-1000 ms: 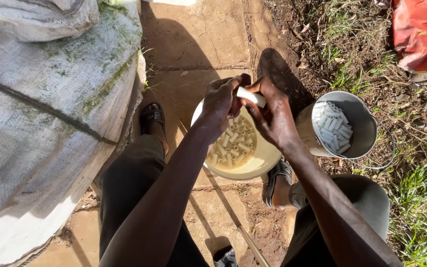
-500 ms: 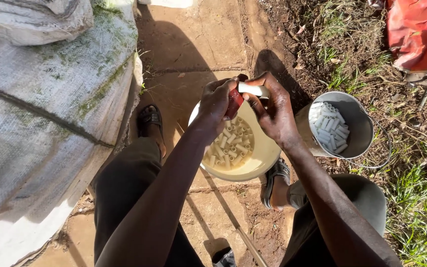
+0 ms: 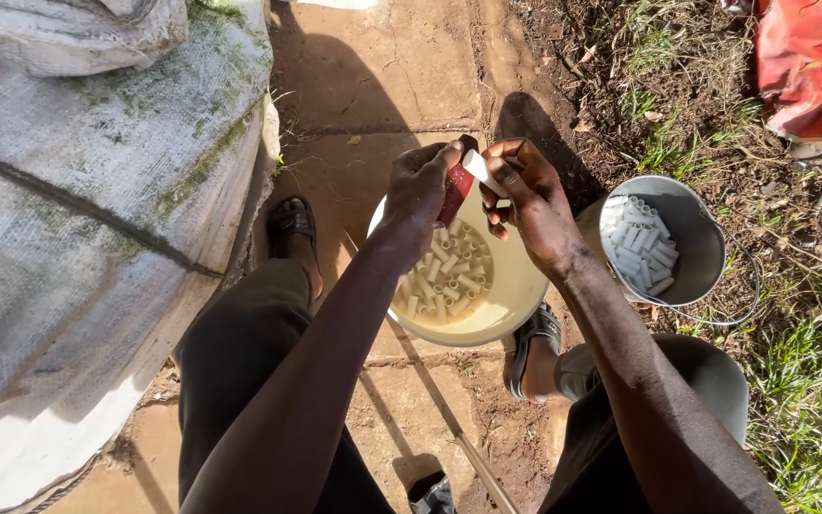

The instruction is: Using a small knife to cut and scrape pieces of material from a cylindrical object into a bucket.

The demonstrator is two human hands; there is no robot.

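Note:
My left hand (image 3: 420, 190) grips a small red strip (image 3: 455, 192), maybe sandpaper, pressed against the end of a short white tube piece (image 3: 479, 168). My right hand (image 3: 530, 205) holds that tube between its fingers. Both hands hover over a cream-coloured bowl (image 3: 506, 305) on the ground, which holds several more short white tube pieces (image 3: 449, 276). To the right stands a metal bucket (image 3: 696, 252) with several similar white tube pieces (image 3: 639, 246) in it.
A big grey woven tarp or sack (image 3: 88, 219) with green moss fills the left side. My sandalled feet (image 3: 294, 224) rest on paved ground beside the bowl. Grass and dirt lie to the right, a red cloth (image 3: 811, 67) at the top right.
The hands have stayed over the bowl with small shifts; the red strip has moved slightly along the end of the white tube.

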